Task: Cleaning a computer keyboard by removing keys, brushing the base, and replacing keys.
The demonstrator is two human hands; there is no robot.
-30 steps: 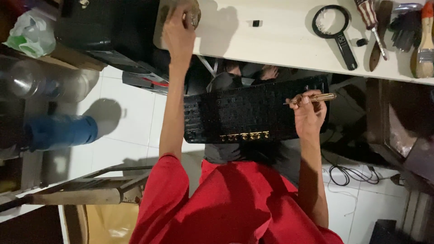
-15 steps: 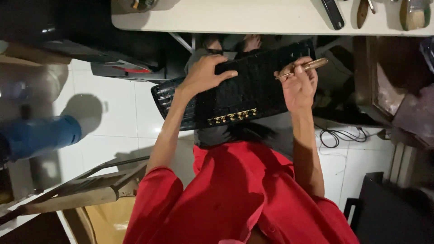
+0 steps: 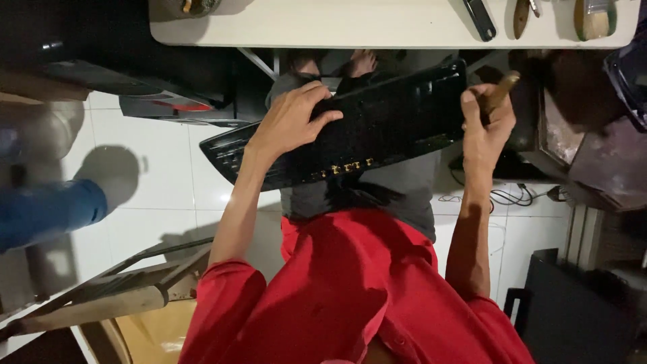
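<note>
Left hand [image 3: 291, 123] shifted onto black bag [image 3: 377, 125] — flat on top; right hand [image 3: 486, 121] grips bag's end, pinching brown tool [image 3: 500, 92].

Home repair workshop, white tiled floor [image 3: 168, 141], pale worktable [image 3: 350, 27] strewn with hand tools, brush [image 3: 595, 17] and wooden-handled tool [image 3: 520, 15] at its edge, loose cables [image 3: 512, 197] on the floor, dark equipment cases [image 3: 579, 317] crowding in

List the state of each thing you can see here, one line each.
Black board: tilted across the lap, held at both ends.
Left hand: flat on the board's top.
Right hand: gripping the board's end and a brown stick.
Table: upright, tools lying at its far edge.
</note>
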